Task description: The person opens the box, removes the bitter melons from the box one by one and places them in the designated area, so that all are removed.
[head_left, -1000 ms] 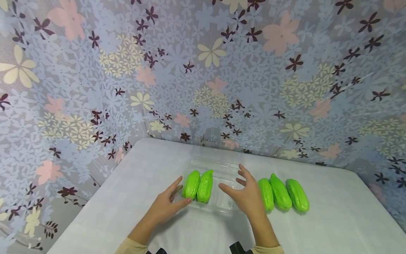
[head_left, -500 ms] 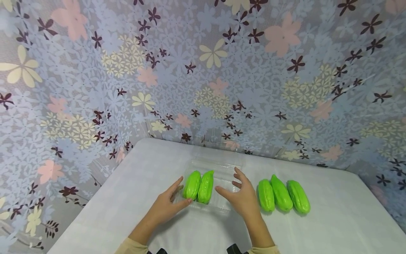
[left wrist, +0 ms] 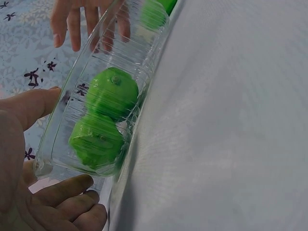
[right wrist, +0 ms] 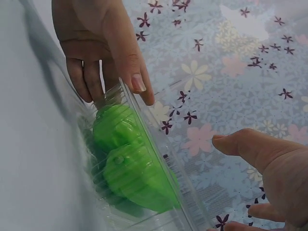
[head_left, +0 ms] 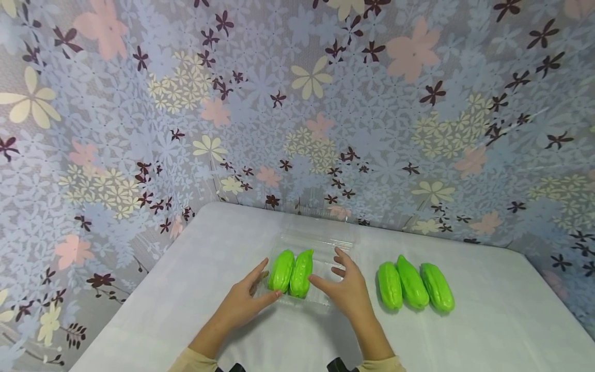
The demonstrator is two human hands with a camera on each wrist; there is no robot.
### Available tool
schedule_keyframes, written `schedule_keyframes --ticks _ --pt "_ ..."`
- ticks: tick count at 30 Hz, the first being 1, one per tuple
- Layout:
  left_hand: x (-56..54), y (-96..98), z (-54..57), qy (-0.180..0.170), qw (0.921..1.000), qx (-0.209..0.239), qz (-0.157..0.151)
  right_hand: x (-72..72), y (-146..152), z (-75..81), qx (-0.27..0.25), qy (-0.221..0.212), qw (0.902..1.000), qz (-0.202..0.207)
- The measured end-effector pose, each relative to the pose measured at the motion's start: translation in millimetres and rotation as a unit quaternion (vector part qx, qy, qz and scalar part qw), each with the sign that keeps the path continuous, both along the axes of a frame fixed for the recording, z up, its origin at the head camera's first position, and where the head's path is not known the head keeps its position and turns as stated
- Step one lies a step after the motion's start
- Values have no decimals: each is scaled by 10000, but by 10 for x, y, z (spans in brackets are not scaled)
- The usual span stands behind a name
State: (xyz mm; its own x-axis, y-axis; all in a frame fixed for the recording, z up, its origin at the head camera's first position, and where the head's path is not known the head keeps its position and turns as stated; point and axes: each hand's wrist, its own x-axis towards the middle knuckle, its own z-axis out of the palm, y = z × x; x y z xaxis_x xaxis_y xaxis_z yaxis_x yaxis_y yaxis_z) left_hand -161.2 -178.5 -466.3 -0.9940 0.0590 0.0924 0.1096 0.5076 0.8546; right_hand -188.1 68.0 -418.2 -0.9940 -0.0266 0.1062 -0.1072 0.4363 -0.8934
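Note:
My left hand holds the left end of a clear plastic container; its thumb meets the front rim and its fingers bend around the end. Inside the container's left part, two ridged bright-green vegetables lie side by side, a left one and a right one. Just right of them my right hand hovers over the container's right part, thumb and fingers spread apart and gripping nothing. The left wrist view shows the vegetables' rounded ends through the plastic wall.
Three more green vegetables lie in a row on the white-covered table, right of the container. A clear lid stands raised at the container's back. Behind the table hangs a flower-patterned cloth.
My right hand has drifted left from beside the three loose vegetables to over the container, closer to the pair inside. My left hand and the vegetables stay in place.

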Motion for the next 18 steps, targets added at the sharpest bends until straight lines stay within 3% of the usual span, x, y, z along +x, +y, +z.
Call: schedule_keyframes --ticks 18 --pt "3 -11 13 -9 10000 52 -53 8 -117 -86 54 -77 9996 266"
